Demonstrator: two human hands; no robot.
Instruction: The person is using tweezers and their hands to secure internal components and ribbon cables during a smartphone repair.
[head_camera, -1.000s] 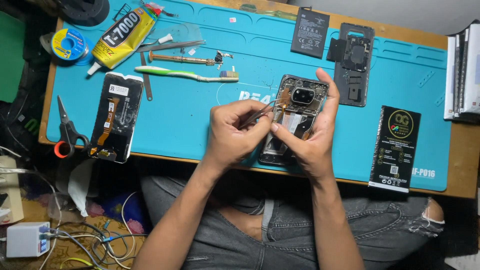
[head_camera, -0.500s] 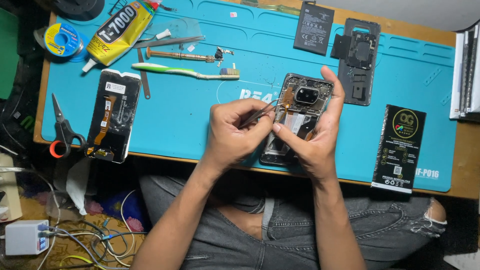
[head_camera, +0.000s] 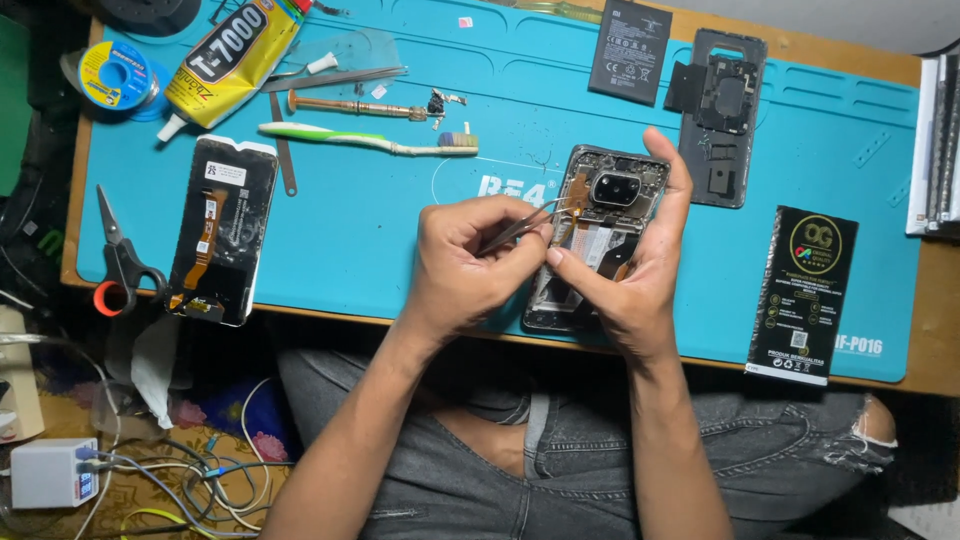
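A single head-worn camera looks steeply down from close above, facing the table (head_camera: 935, 330) edge, with the person's lap below it.

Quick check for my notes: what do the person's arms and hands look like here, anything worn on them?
Both forearms are bare to the bottom of the picture: no sleeves in view. The left hand and right hand wear no gloves, and no rings, watch or wristband show. Nails are short and unpainted. Below the arms, grey jeans are torn at one knee.
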